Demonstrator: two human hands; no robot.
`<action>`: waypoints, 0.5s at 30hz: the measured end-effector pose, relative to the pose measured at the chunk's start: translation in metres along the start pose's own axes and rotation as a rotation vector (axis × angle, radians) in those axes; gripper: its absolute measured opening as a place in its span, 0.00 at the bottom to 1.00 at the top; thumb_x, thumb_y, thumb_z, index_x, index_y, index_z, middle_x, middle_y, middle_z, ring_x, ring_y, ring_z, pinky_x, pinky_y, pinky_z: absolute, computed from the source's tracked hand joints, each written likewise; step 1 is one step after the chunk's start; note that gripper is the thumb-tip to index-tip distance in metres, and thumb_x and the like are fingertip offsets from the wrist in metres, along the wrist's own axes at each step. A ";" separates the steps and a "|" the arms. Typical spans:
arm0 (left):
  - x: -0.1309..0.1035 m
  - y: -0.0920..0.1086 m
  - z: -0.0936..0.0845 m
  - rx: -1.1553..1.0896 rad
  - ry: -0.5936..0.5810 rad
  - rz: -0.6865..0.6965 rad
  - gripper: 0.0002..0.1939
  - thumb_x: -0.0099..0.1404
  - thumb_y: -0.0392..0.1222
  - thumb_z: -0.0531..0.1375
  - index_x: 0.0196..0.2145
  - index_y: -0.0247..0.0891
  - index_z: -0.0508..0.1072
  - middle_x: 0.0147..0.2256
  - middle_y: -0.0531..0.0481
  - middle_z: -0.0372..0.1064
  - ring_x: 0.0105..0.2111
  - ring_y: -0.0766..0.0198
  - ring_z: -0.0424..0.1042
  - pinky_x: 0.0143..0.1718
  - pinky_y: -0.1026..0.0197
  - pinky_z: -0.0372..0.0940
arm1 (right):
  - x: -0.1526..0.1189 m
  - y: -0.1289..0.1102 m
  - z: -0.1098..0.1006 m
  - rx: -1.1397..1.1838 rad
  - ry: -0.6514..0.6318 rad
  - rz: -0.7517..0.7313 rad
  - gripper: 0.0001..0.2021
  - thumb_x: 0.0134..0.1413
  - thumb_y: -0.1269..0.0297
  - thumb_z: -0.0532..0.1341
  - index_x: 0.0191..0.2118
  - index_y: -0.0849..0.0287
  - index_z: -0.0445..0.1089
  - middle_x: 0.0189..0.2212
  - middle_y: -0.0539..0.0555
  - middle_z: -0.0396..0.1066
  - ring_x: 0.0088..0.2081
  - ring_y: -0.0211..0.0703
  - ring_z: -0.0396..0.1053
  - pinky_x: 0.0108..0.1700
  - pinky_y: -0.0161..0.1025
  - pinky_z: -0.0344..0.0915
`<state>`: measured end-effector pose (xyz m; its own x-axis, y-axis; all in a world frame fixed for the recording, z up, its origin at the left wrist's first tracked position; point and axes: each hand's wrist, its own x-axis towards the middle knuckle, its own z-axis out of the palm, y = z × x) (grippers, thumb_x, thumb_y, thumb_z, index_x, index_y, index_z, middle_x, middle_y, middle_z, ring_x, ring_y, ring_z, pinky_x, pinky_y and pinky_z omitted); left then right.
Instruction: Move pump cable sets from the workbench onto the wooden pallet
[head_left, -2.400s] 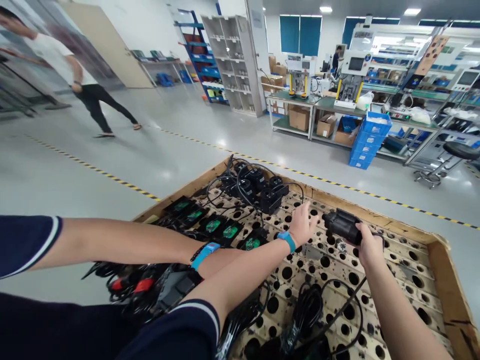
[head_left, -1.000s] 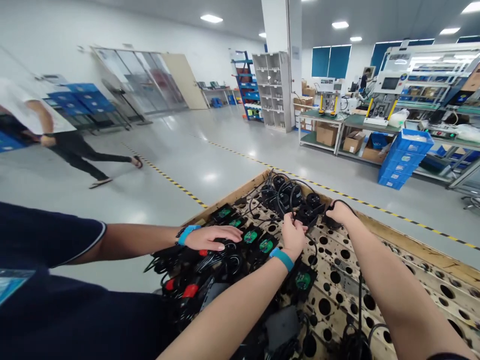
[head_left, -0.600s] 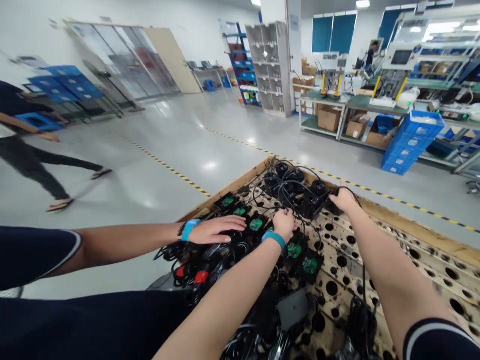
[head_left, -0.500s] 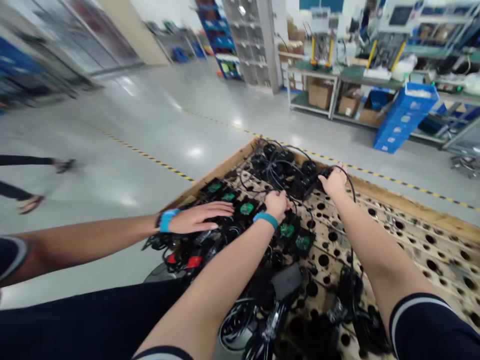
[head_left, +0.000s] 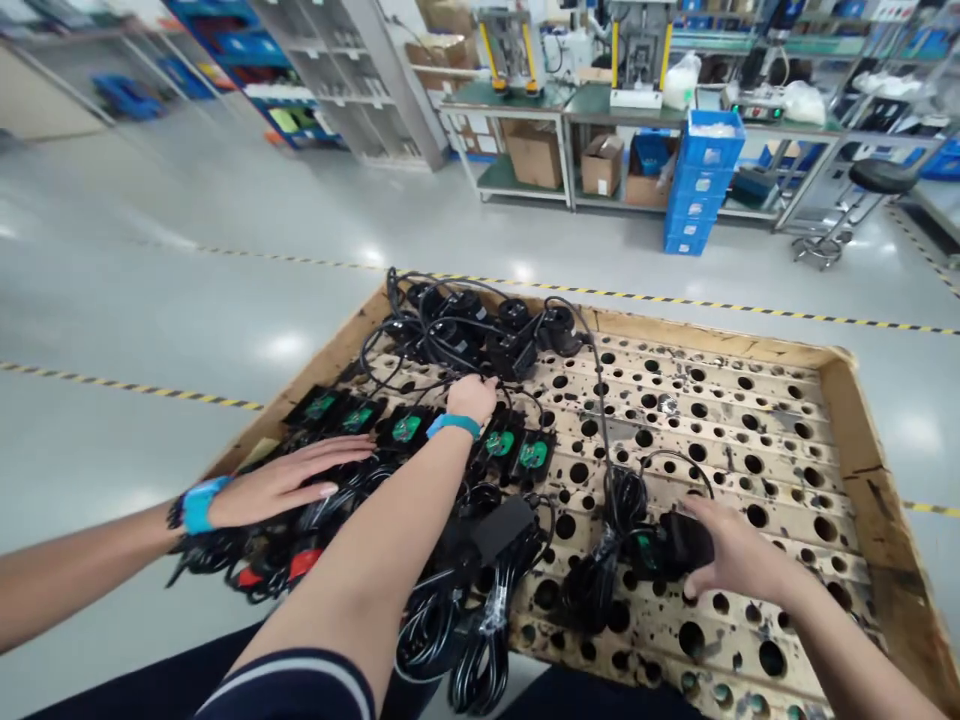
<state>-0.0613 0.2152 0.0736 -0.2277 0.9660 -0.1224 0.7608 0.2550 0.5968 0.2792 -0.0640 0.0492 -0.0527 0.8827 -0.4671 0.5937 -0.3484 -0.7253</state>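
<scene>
My left hand (head_left: 472,398), with a blue-teal wristband, is closed on a thin black cable (head_left: 427,386) just in front of the black round parts. My right hand (head_left: 724,550) grips a black box-shaped housing (head_left: 688,543) from its right side, thumb below and fingers above. A green circuit board (head_left: 646,550) shows at that housing's left, beside a bundled black cable (head_left: 626,500). Black round parts with cables (head_left: 454,340) lie at the far left corner. A row of black housings with green boards (head_left: 406,428) runs nearer me.
Another person's hand (head_left: 292,480), wearing a blue watch, rests over the cables at the left. A black adapter (head_left: 502,530) and coiled cables (head_left: 491,620) lie in front. The perforated board has a raised wooden rim (head_left: 750,345). Beyond stand stacked blue bins (head_left: 701,185) and a stool (head_left: 881,180).
My right hand has left the black round part at the far edge and come nearer to the black housing. My left hand stays at the cable. The view has turned right.
</scene>
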 end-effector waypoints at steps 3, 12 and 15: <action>-0.006 0.014 -0.019 0.110 0.030 0.063 0.18 0.71 0.53 0.59 0.34 0.33 0.72 0.33 0.47 0.72 0.36 0.61 0.72 0.42 0.56 0.68 | 0.006 0.026 0.025 -0.111 0.005 -0.032 0.42 0.31 0.62 0.78 0.58 0.61 0.71 0.56 0.65 0.71 0.59 0.64 0.67 0.63 0.58 0.61; -0.177 -0.012 -0.006 -0.102 -0.448 0.041 0.33 0.62 0.74 0.50 0.27 0.39 0.69 0.22 0.50 0.69 0.21 0.60 0.68 0.25 0.60 0.61 | -0.035 -0.023 0.045 0.096 0.114 -0.305 0.21 0.44 0.70 0.66 0.48 0.55 0.68 0.46 0.56 0.70 0.45 0.49 0.71 0.47 0.43 0.67; -0.221 -0.020 0.009 -0.105 -0.393 0.096 0.31 0.61 0.73 0.53 0.32 0.39 0.70 0.24 0.50 0.69 0.27 0.58 0.70 0.30 0.59 0.64 | -0.048 -0.034 0.061 0.189 0.119 -0.200 0.24 0.41 0.69 0.67 0.49 0.55 0.68 0.46 0.56 0.72 0.45 0.51 0.72 0.46 0.44 0.67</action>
<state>-0.0207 -0.0032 0.0813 0.1055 0.9332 -0.3435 0.6962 0.1773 0.6956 0.2128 -0.1138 0.0659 -0.0525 0.9666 -0.2509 0.4205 -0.2065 -0.8835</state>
